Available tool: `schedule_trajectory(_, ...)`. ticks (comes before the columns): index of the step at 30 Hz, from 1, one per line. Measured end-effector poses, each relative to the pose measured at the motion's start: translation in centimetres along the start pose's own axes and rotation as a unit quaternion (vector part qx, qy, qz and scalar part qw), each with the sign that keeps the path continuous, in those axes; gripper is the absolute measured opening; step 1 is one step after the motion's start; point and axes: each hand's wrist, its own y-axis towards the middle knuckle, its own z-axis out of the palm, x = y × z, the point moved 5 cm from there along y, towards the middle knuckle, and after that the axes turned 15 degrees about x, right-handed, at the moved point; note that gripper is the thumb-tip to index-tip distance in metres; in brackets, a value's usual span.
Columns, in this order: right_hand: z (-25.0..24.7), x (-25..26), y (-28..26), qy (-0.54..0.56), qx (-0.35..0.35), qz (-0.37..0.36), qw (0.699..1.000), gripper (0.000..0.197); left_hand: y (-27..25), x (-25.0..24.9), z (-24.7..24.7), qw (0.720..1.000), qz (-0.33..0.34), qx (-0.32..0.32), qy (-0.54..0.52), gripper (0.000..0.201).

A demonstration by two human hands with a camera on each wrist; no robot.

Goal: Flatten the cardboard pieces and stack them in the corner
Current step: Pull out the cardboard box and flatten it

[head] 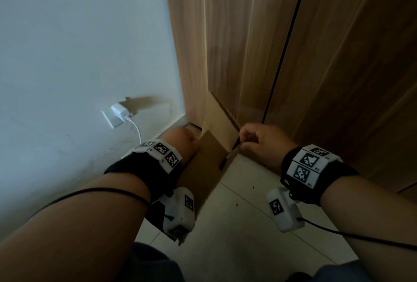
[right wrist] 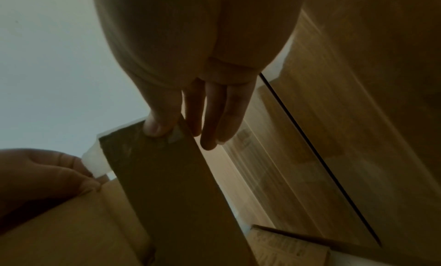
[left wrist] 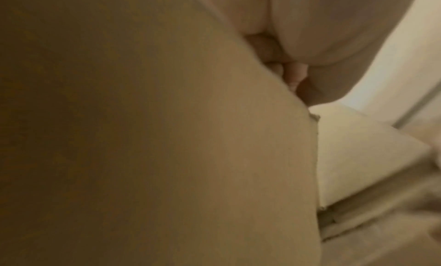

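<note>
A brown cardboard piece is held on edge above the floor, close to the corner between the white wall and the wooden wardrobe. My left hand grips its left edge, fingers curled round it; in the left wrist view the cardboard fills the picture beside those fingers. My right hand pinches the top of a narrow flap between its thumb and fingers. A second cardboard sheet leans upright against the wardrobe behind it.
The wooden wardrobe with a dark door gap stands right and ahead. A white charger with a cable sits in a wall socket at the left. Pale floor tiles lie below. Another cardboard edge shows low in the right wrist view.
</note>
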Motion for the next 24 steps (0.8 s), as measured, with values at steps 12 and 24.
schedule_trajectory(12, -2.1, -4.1, -0.9, -0.029, -0.050, 0.095, 0.994, 0.008, 0.5, 6.8, -2.3, 0.984, -0.158, -0.060, -0.052, 0.037)
schedule_trajectory(24, -3.8, -4.2, -2.1, -0.005, -0.128, 0.149, 0.980, 0.008, 0.4, 11.0, -2.3, 0.898, -0.193, -0.136, -0.371, 0.044)
